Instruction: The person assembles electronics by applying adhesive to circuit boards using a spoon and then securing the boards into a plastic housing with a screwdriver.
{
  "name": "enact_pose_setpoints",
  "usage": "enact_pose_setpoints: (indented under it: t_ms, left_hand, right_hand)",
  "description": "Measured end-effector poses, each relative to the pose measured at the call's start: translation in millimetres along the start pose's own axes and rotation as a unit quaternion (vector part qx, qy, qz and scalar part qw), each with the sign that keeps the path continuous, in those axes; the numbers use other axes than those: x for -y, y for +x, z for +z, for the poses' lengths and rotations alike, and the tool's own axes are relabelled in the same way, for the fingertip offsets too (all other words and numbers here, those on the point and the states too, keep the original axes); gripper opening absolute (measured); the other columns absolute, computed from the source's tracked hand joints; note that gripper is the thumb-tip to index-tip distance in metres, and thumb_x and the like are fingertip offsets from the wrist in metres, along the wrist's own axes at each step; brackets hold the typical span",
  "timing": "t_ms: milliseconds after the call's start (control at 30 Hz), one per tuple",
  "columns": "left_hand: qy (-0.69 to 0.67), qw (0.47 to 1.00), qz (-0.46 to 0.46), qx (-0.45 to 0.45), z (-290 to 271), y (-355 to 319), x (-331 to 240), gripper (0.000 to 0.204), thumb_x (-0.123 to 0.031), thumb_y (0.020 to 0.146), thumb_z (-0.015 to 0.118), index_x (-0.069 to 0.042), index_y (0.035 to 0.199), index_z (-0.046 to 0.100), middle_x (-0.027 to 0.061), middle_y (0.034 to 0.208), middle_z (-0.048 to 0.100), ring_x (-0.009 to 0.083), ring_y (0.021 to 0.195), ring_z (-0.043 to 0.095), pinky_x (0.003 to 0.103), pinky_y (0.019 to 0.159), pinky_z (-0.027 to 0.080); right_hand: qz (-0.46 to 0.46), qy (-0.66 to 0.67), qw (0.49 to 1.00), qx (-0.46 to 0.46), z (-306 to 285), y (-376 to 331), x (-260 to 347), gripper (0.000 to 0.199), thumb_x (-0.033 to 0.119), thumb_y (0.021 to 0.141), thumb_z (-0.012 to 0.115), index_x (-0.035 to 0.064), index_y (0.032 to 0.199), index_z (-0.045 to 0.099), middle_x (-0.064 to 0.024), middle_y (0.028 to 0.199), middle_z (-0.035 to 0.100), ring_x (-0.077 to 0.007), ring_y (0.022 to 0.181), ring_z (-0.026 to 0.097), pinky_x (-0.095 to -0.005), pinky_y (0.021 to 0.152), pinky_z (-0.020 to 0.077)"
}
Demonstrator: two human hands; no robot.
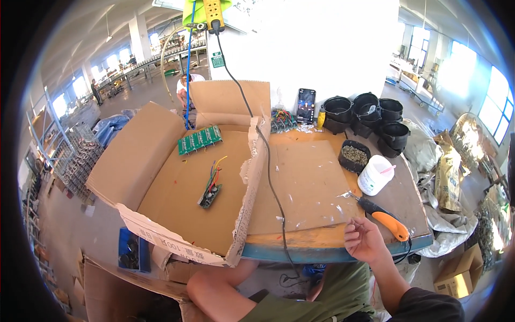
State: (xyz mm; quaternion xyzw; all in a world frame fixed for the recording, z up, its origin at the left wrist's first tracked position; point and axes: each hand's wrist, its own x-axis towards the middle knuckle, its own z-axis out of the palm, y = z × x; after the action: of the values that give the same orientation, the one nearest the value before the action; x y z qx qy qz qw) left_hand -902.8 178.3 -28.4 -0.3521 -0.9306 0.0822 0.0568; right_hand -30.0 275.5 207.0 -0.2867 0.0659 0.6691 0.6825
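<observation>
My right hand is over the front edge of the workbench, palm partly turned up. Its fingers are loosely bent and a little apart, with nothing visible in them. Just beyond it lies a soldering iron with an orange and black handle, its tip pointing to the far left and its cord hanging over the edge. My left hand is out of view. To the left, an open cardboard box contains a panel of green circuit boards and a small circuit board with coloured wires.
A cardboard sheet covers part of the bench. A white tub, a black dish of small pieces, several black cups and a phone stand behind. A black cable crosses the box's right wall.
</observation>
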Motion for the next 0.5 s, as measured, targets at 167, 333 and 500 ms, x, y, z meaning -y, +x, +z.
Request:
enact_pose_setpoints:
  t_ms: [167,333,500]
  left_hand:
    - [-0.068,0.965,0.231,-0.107,28,-10,-56,0.053,-0.030,0.082,0.073,0.006,0.120,0.061,0.0264,0.096,0.069,0.0399,0.088,0.068,0.048,0.076,0.057]
    - [-0.228,0.919,0.321,0.019,-43,-60,-188,0.048,-0.027,0.083,0.074,0.007,0.115,0.064,0.0280,0.101,0.069,0.0391,0.090,0.068,0.045,0.079,0.056]
    - [-0.315,0.879,0.348,0.078,-64,-89,-251,0.045,-0.026,0.084,0.074,0.006,0.113,0.065,0.0274,0.100,0.069,0.0389,0.089,0.067,0.045,0.078,0.056]
  right_hand:
    - [0.001,-0.003,1.000,0.012,-4,1,-6,0.016,0.022,0.098,0.054,0.0070,0.097,0.060,0.0020,0.080,0.058,-0.0087,0.064,0.051,-0.0223,0.055,0.0402]
    - [-0.018,-0.023,0.999,0.013,-5,-5,-11,0.016,0.021,0.097,0.054,0.0065,0.097,0.060,0.0016,0.081,0.058,-0.0091,0.064,0.051,-0.0225,0.055,0.0408]
    - [-0.097,-0.077,0.992,-0.001,4,-20,-14,0.018,0.022,0.095,0.054,0.0060,0.098,0.061,-0.0007,0.083,0.058,-0.0118,0.068,0.052,-0.0240,0.058,0.0417]
